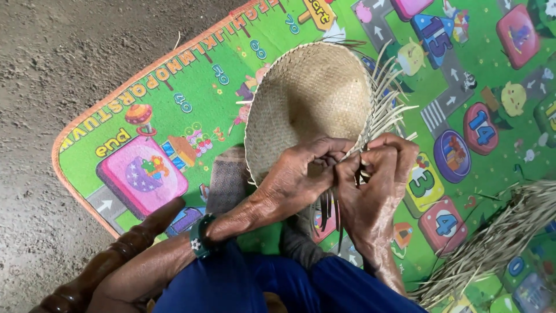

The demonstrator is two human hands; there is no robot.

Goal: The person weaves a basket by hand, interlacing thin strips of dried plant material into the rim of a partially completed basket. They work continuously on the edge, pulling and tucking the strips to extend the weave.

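Down at the near edge, blue trousers (278,287) and a dark carved chair arm (110,264) off to the left of the hands. Just above the lap, a banded wrist (200,235) leads up to the left hand (298,177), fingers closed on the rim of the basket (310,95), thumb pressing the weave flat. Right beside it, touching, the right hand (376,185) is pinched narrow around a few loose strips (331,208) that hang down between the two hands. Both hands are busy at the basket's near edge, where the strips meet the woven wall.

To do this step well, as I judge it: keep the left hand clamped close to the last crossing so nothing slackens, draw each strip snug but not so hard it splits, and keep the strips flat, not twisted.

Beyond the hands, the pale basket dome tilts away, with unwoven ends (391,101) fanning out on its right side. Off to the right of the right hand lies a bundle of dry straw (498,237). Under it all, the bright green play mat (191,75), and past its left edge, bare grey floor (52,64).
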